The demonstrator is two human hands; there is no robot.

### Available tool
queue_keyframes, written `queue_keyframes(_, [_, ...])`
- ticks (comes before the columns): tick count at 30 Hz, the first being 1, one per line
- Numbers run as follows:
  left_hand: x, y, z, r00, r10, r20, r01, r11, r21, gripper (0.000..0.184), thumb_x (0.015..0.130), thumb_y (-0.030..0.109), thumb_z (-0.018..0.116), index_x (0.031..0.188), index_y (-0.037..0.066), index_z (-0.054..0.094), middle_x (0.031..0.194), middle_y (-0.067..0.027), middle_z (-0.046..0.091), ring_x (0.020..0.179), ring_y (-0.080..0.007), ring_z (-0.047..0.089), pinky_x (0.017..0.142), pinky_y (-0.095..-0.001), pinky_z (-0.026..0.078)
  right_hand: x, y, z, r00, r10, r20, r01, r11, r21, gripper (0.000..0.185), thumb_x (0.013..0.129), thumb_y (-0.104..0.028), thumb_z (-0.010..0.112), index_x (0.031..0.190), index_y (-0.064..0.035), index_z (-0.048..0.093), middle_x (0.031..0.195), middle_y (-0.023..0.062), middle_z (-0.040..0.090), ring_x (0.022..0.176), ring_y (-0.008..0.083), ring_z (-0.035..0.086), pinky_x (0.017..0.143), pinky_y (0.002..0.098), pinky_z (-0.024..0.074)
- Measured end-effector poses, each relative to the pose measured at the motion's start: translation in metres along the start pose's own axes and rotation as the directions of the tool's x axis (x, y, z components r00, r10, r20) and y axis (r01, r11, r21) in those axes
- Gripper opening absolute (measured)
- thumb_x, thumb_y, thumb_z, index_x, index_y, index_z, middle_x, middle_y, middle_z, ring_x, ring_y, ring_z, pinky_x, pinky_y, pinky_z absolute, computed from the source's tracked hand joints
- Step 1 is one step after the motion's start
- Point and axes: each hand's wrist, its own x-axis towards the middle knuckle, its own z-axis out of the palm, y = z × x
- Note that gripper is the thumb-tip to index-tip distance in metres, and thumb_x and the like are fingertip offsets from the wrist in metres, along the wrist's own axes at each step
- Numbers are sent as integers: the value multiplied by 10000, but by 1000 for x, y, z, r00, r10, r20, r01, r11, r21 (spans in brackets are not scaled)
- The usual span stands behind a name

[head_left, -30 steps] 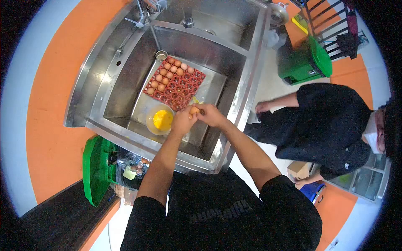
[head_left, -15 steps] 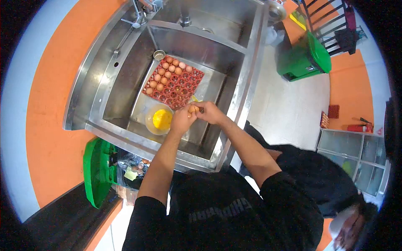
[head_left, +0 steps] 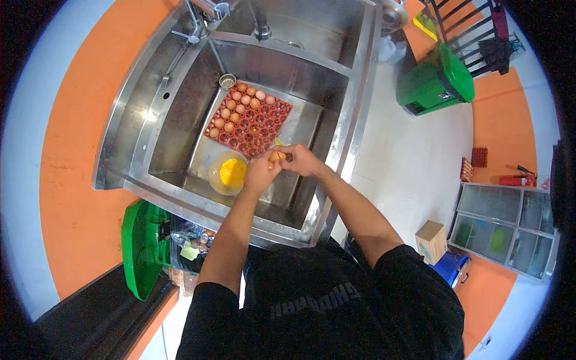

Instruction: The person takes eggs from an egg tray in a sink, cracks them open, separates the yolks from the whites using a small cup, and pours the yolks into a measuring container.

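Over the steel sink basin, my left hand (head_left: 261,173) and my right hand (head_left: 304,161) meet with closed fingers around a brown egg (head_left: 276,156). Whether its shell is cracked I cannot make out. Just left of my left hand stands a clear bowl (head_left: 214,172) with yellow egg yolk (head_left: 233,173) in it. Behind the bowl, a red egg tray (head_left: 255,129) lies on the basin floor. Several brown eggs (head_left: 230,114) fill its left and far side, while the cups nearer my right hand hold none. Something small and yellowish (head_left: 278,142) lies by the tray's near corner.
A small round metal cup (head_left: 227,81) sits at the basin's far left corner. Below the sink's left front is an open green bin (head_left: 141,249) with waste inside. Another green bin (head_left: 441,81) stands to the right. A cardboard box (head_left: 431,241) rests on the floor at right.
Both hands stay at nearly the same spot with the egg. The person in black at the lower right has left the view, and the cardboard box and a blue container now show there.
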Motion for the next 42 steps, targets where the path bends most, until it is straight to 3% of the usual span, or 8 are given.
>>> queue_keyframes(6, [-2,4,-7,995,-80,53,81,997,-11,359,807,226,627,1115,43,620,958,-237,661,897,-403,638,792,-481,513,-1,-8,-5,999,7,35,-9,998,66,517,782,-99,670,1290,-62,581,856,78,683,751,101,593,722,287,506])
queue_keyframes(9, [-4,2,-9,999,-9,49,8,1000,13,437,843,264,598,1238,77,586,965,-230,660,903,-391,641,779,-467,510,-2,-8,-5,999,-7,40,3,995,101,523,781,-94,669,1296,-68,580,856,68,682,751,95,588,715,280,503])
queue_keyframes(16, [-6,0,-12,998,-20,63,20,1000,2,444,801,200,629,1195,-1,585,1040,-246,641,967,-411,616,835,-459,501,0,17,3,992,76,100,-92,982,166,571,783,-50,637,1344,-104,548,847,51,667,748,77,568,709,265,492])
queue_keyframes(19, [-8,-14,-4,997,-49,63,47,998,30,455,798,183,632,1205,-12,579,1074,-249,632,991,-410,608,852,-455,499,-1,5,-4,993,-12,114,13,1000,-14,592,783,-40,624,1363,-118,532,832,63,662,737,78,556,701,272,488])
queue_keyframes(22, [-11,-4,-13,995,-48,84,44,998,50,449,795,167,634,1207,-5,579,1094,-246,625,1011,-406,602,862,-459,495,-1,-1,-6,990,-103,94,105,994,-17,598,780,-56,625,1365,-129,529,820,92,658,700,101,560,680,290,488])
queue_keyframes(28, [-9,-7,-14,996,22,82,-32,993,114,456,792,149,636,1225,30,559,1091,-219,611,1001,-399,598,856,-467,494,-6,-15,-11,996,-57,67,63,994,-90,625,736,-76,644,1347,-160,545,836,172,658,658,189,606,669,332,499])
queue_keyframes(31, [-9,-6,-17,995,38,92,-54,983,174,475,786,149,639,1240,43,547,1084,-202,601,985,-390,600,847,-465,499,-8,-26,-16,993,57,103,-47,994,-97,558,753,-63,590,1297,-190,584,1065,178,671,932,334,668,827,405,518])
queue_keyframes(42, [-1,-18,-16,978,158,137,-203,876,438,501,782,148,636,1271,95,539,1103,-144,588,1006,-332,596,887,-423,497,-3,-16,-11,996,-44,73,62,964,-257,613,733,-23,586,1311,-226,567,1065,154,674,916,372,655,850,451,516])
